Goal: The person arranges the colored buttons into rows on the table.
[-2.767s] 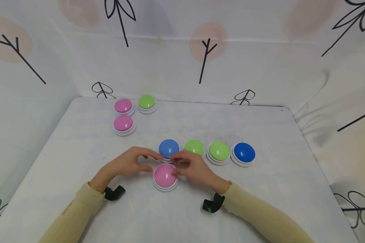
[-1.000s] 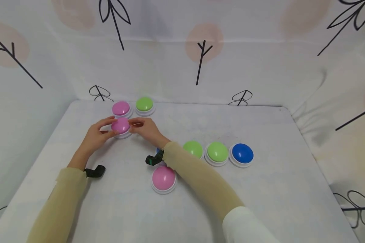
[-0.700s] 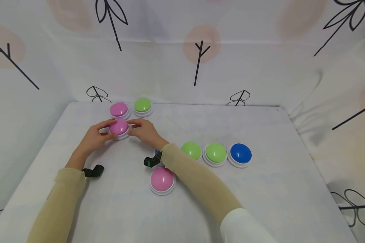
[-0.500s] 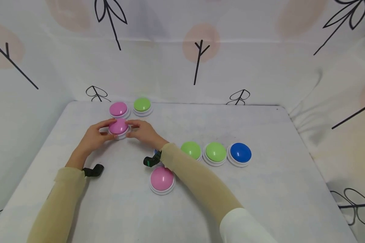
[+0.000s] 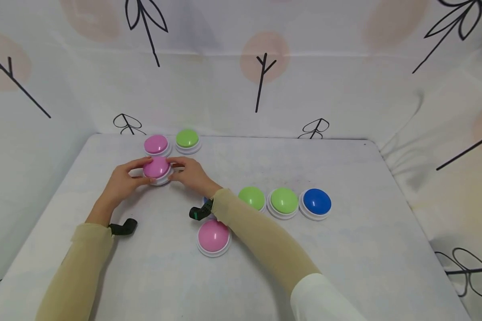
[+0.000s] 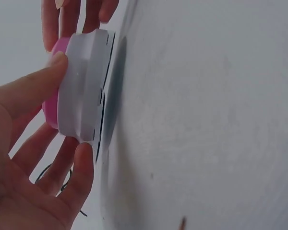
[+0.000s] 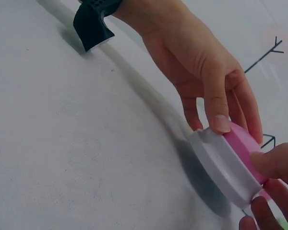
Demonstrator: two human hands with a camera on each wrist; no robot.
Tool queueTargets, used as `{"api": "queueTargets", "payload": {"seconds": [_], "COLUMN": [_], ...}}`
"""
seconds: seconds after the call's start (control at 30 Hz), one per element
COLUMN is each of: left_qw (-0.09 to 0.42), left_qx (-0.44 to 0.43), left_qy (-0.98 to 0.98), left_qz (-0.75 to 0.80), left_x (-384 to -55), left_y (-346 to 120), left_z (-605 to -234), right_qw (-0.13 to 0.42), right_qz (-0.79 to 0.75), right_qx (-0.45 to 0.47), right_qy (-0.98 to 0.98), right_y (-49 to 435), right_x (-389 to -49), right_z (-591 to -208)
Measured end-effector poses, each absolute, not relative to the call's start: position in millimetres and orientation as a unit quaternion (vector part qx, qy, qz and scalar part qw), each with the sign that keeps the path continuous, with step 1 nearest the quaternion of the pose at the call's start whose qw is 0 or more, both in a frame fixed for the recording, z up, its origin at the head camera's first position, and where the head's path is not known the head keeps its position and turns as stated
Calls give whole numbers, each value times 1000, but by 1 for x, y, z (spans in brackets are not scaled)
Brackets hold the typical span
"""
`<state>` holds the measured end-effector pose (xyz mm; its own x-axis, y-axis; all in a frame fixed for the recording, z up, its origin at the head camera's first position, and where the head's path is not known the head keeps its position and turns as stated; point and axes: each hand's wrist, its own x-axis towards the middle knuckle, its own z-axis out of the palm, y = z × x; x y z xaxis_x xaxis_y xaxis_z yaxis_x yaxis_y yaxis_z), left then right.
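Note:
In the head view, both hands hold a pink dome push button (image 5: 156, 167) with a white round base, at the left rear of the table. My left hand (image 5: 121, 183) grips it from the left, thumb on the near side. From the right, my right hand (image 5: 193, 174) pinches its edge with fingers and thumb. The left wrist view shows the white base (image 6: 81, 86) side-on, close over the table with a dark shadow along it. In the right wrist view the right thumb (image 7: 221, 123) lies on the rim where pink meets white.
Right behind stand another pink button (image 5: 156, 144) and a green button (image 5: 187, 138). Two green buttons, one here (image 5: 284, 200), and a dark blue button (image 5: 317, 201) form a row; a lighter blue one is mostly hidden by the right wrist. A pink button (image 5: 213, 236) stands in front.
Both hands have left the front pink button beside the blue one and moved back and left to the rear pink button, which they now hold. Over the last second they barely move.

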<state>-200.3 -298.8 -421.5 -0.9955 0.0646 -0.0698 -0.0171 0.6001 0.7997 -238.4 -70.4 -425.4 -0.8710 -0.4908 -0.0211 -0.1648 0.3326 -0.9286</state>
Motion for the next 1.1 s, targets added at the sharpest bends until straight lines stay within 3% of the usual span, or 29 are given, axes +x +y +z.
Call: {"api": "queueTargets", "payload": {"seconds": [0.63, 1.1], "left_qw": [22, 4], "left_qx": [17, 42], "left_qy": [878, 875], "left_qz": [478, 482], "left_x": [-187, -181], "left_y": [-285, -275], "left_z": [-409, -400], "right_qw": [79, 79], "right_qz": [-538, -514], "right_qx": [-222, -250], "right_qy": [809, 817], "right_y": [-66, -51], "right_x": [-232, -233], "right_z": [-414, -399]}}
